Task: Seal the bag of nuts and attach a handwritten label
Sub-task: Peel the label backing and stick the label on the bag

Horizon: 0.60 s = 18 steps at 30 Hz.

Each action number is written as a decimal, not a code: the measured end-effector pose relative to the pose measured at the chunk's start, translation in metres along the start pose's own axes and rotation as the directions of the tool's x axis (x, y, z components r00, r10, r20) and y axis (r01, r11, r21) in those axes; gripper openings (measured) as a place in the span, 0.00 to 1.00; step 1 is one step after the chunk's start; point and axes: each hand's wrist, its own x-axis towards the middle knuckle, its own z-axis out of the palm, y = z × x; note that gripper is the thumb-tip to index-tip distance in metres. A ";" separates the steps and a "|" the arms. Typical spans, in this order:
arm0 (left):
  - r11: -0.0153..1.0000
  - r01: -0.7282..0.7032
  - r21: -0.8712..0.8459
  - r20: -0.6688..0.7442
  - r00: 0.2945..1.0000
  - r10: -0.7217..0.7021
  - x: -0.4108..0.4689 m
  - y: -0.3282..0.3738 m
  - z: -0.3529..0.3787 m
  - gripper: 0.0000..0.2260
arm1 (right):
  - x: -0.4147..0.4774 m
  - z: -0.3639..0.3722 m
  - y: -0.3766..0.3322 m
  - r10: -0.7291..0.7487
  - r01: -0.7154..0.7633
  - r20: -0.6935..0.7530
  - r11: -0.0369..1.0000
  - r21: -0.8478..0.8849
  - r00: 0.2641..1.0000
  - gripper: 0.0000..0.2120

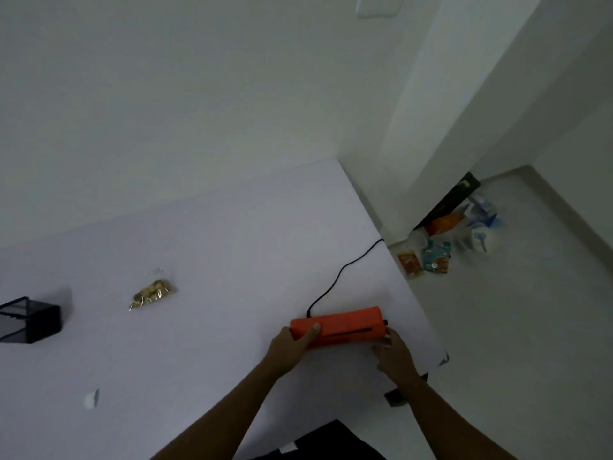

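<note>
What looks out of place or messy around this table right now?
On the table, nothing is spilled: the bag of nuts lies intact. The oddity is the loose pile of packets and containers on the floor right of the table.

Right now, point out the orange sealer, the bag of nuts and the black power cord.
orange sealer (345, 327), head view, top casing.
bag of nuts (153, 294), head view, middle.
black power cord (335, 281), head view, mid-length.
</note>
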 end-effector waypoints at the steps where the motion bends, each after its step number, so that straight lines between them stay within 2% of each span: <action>1: 1.000 0.003 0.005 -0.012 1.000 -0.003 0.002 0.002 0.000 0.42 | 0.005 0.001 -0.004 -0.012 0.012 0.009 1.000 -0.001 1.000 0.23; 5: 1.000 0.011 -0.026 -0.072 0.997 -0.013 0.013 0.014 -0.005 0.39 | 0.030 0.006 -0.027 -0.029 0.029 0.049 0.999 0.017 0.998 0.28; 9: 0.999 0.013 -0.049 -0.141 0.990 -0.020 0.035 0.039 -0.027 0.35 | 0.054 0.015 -0.070 -0.061 0.053 0.132 0.997 0.060 0.989 0.27; 18: 0.986 0.014 -0.167 -0.261 0.963 -0.058 0.095 0.104 -0.083 0.36 | 0.122 0.050 -0.187 -0.108 0.110 0.200 0.994 0.004 0.974 0.30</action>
